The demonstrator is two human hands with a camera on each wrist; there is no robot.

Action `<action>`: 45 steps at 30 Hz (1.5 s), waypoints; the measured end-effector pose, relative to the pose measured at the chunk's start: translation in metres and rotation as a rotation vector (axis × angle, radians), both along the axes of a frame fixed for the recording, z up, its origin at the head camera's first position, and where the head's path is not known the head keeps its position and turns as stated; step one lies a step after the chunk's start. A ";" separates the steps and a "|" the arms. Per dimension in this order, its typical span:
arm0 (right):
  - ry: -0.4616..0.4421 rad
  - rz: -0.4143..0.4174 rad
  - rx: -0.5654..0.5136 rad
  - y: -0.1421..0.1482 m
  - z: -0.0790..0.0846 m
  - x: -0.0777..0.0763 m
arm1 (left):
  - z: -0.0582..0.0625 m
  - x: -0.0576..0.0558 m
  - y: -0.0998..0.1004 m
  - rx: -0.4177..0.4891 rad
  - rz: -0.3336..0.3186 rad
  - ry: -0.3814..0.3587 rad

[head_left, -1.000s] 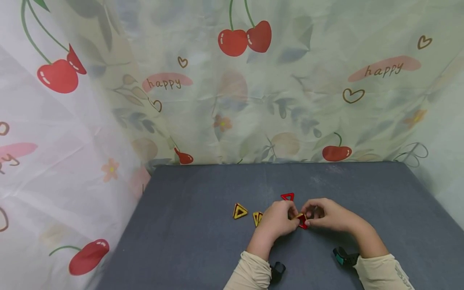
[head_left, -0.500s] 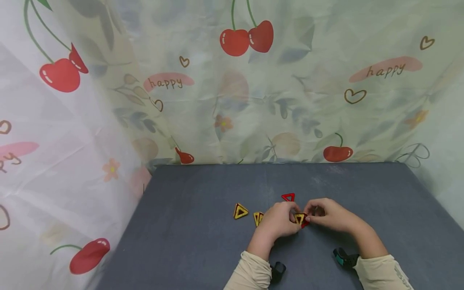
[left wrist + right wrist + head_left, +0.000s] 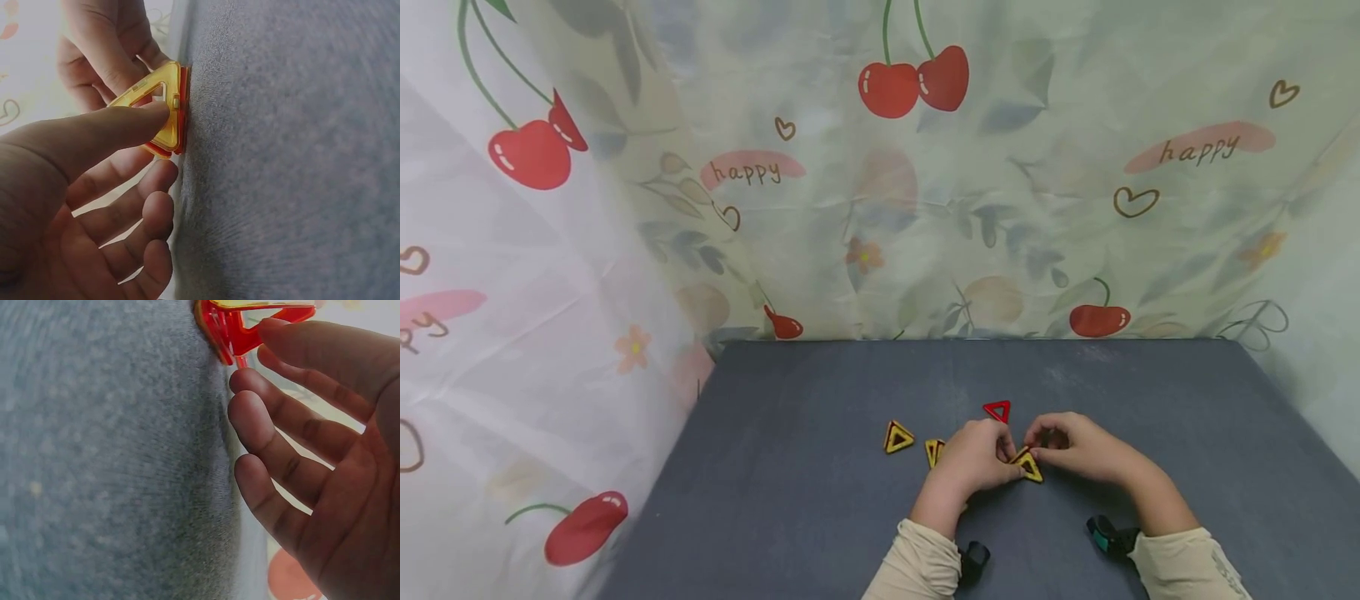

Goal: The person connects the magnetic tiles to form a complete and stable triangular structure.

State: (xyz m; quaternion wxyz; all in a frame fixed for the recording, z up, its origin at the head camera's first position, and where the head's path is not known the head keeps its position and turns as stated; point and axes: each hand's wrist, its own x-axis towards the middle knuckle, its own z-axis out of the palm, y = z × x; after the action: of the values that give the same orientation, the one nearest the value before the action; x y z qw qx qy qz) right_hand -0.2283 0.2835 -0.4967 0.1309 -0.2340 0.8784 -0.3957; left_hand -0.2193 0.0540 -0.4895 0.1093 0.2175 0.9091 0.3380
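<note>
Between both hands is a small cluster of see-through triangular magnetic tiles, close over the dark cloth. My left hand [image 3: 977,454] pinches a yellow triangular tile [image 3: 167,132] from the left, its thumb across the open middle and its other fingers spread loosely. Against that tile's far side sits a red triangular tile [image 3: 183,112]. From the right, my right hand [image 3: 1082,446] pinches a red tile [image 3: 240,340] by its edge with thumb and index finger, under a yellow one. In the head view, the yellow face tilts toward me.
Left of the hands lie a yellow triangle [image 3: 889,442] and another yellow tile [image 3: 929,454], partly hidden by the left hand. A red triangle [image 3: 1007,410] lies just beyond the fingers. The dark cloth-covered table [image 3: 790,483] meets a printed curtain [image 3: 820,275] behind.
The held tiles have been turned: red faced the head camera at first, then a yellow triangle showed with its point down, and now the yellow triangle points up. Both hands stay nearly in place.
</note>
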 end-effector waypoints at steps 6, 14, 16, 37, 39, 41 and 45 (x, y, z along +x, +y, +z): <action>0.013 -0.028 -0.002 0.001 -0.002 -0.003 | -0.001 0.000 0.000 0.014 -0.003 -0.027; 0.060 -0.088 0.023 -0.001 -0.005 -0.018 | -0.003 0.000 -0.001 0.029 -0.006 -0.034; 0.071 -0.092 0.035 -0.003 -0.006 -0.024 | -0.004 0.000 -0.001 0.032 -0.010 -0.033; 0.101 -0.098 0.130 -0.024 -0.009 -0.060 | -0.002 -0.002 -0.005 0.037 -0.010 -0.043; 0.099 -0.099 0.136 -0.023 -0.007 -0.059 | -0.002 -0.002 -0.005 0.038 -0.013 -0.042; 0.098 -0.101 0.139 -0.020 -0.006 -0.057 | -0.002 -0.003 -0.005 0.036 -0.012 -0.035; 0.114 -0.123 0.157 -0.012 -0.005 -0.051 | -0.002 -0.003 -0.005 0.029 -0.006 -0.031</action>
State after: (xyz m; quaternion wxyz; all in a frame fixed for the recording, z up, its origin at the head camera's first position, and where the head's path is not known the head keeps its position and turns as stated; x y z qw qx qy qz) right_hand -0.2791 0.2713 -0.5018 0.0739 -0.1908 0.9254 -0.3189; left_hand -0.2221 0.0494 -0.4918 0.1211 0.2164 0.9017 0.3542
